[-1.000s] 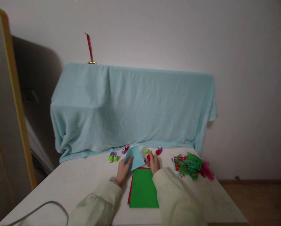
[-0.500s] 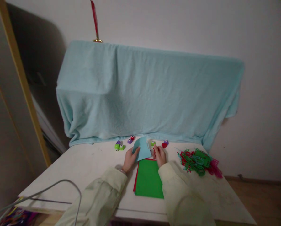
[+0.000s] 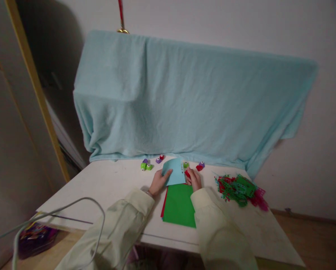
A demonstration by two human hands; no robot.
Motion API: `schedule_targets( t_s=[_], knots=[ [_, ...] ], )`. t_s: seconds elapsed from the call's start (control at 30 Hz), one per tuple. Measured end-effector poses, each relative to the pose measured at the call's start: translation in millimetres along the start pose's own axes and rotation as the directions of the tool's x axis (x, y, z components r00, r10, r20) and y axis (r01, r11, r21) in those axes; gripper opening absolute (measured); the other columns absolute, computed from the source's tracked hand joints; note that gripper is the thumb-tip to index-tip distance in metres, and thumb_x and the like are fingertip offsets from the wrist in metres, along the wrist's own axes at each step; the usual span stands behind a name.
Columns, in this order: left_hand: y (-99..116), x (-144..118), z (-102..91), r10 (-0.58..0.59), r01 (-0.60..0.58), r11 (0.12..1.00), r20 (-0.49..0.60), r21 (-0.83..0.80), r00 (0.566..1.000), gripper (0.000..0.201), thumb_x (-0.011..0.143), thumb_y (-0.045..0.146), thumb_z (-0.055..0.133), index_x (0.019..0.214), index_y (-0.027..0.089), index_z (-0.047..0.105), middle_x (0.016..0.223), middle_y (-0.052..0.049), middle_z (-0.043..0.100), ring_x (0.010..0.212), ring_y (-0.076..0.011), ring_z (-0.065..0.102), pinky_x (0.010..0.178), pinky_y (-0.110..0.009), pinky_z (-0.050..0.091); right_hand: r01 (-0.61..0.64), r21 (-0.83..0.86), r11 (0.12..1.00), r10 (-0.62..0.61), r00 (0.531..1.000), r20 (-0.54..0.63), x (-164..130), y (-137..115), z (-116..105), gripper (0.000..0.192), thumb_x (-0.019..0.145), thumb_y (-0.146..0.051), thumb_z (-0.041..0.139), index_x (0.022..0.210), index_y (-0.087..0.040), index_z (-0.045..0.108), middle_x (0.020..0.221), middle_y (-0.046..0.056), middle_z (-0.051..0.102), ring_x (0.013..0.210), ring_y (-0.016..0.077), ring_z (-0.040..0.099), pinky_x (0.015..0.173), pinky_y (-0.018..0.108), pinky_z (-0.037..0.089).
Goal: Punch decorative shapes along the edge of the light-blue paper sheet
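Note:
A sheet of light blue paper [image 3: 173, 173] is pinched at its left side by my left hand [image 3: 159, 181], thumb on top. Small cut-outs run down the paper's right edge. At that edge my right hand [image 3: 195, 180] is closed around a small red craft punch [image 3: 187, 173], mostly hidden by the fingers. Below the blue sheet, a stack of paper lies on the table, with a green sheet [image 3: 179, 206] on top and a red sheet [image 3: 164, 204] showing at its left edge.
Small eyed punches stand along the back: green ones [image 3: 149, 167], a purple-and-red pair [image 3: 158, 159], a green one [image 3: 186, 164] and a red-and-purple pair [image 3: 200, 166]. Perforated paper scraps [image 3: 238, 189] are heaped at right. A blue cloth [image 3: 185, 101] hangs behind; a grey cable [image 3: 86, 198] crosses front left.
The view has shifted, so the table sits higher. The blue paper lies flatter, and more cut-outs show on its right edge. Both hands keep their holds.

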State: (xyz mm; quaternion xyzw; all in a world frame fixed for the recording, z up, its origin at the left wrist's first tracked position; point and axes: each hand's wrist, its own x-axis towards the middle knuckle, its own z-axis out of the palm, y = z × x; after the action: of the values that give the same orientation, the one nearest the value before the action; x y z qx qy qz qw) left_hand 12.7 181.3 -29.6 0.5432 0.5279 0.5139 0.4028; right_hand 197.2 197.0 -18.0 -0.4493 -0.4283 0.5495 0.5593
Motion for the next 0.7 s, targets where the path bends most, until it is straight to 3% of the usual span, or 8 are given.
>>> schedule_targets(
  t_s=[0.7],
  knots=[
    [1.5, -0.9, -2.4, -0.006, 0.007, 1.000, -0.007, 0.023, 1.000, 0.057, 0.073, 0.064, 0.056, 0.082, 0.008, 0.068, 0.070, -0.006, 0.064, 0.063, -0.0175, 0.054, 0.053, -0.025, 0.040, -0.011, -0.080, 0.997, 0.015, 0.999, 0.049, -5.7, -3.5, 0.6, 0.047, 0.068, -0.060, 0.067, 0.062, -0.021, 0.041, 0.049, -0.008, 0.036, 0.039, 0.0059, 0.032, 0.036, 0.021, 0.024]
  ],
)
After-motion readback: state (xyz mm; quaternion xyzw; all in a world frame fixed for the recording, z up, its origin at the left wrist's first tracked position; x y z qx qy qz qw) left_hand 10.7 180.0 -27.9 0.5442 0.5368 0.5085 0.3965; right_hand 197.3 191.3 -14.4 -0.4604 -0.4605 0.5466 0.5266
